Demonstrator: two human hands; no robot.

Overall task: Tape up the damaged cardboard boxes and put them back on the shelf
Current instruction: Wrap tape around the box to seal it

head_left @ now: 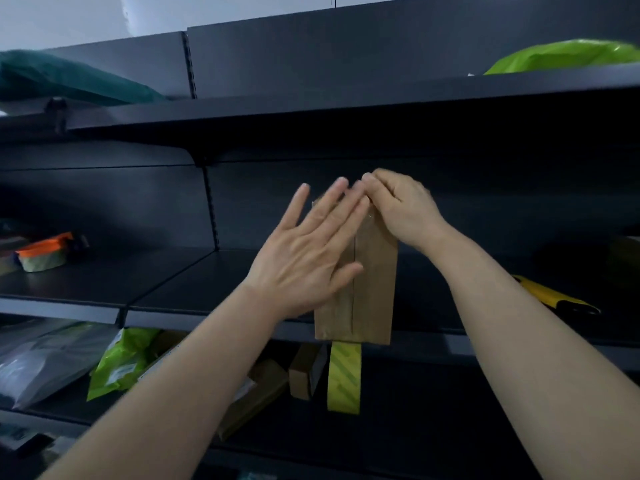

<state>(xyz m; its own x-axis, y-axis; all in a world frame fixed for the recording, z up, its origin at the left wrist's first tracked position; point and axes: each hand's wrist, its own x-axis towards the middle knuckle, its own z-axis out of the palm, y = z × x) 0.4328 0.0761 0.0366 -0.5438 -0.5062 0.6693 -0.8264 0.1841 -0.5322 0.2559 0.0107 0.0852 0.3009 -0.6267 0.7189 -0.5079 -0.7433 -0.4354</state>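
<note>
Head view puts the narrow brown cardboard box (375, 282) at frame centre, at the dark metal shelf's (207, 289) front edge, left hand (308, 251) flat and open on its face, right hand (401, 209) curled over its top end; seemingly light, stiff but crushable, best gripped by its long sides.

Middle shelf (166, 282): bore tape dispenser (45, 252) left, cardboard box (375, 292) at front edge, yellow tool (554, 296) right.
Top shelf (311, 105): bore green bag (568, 55).
</note>
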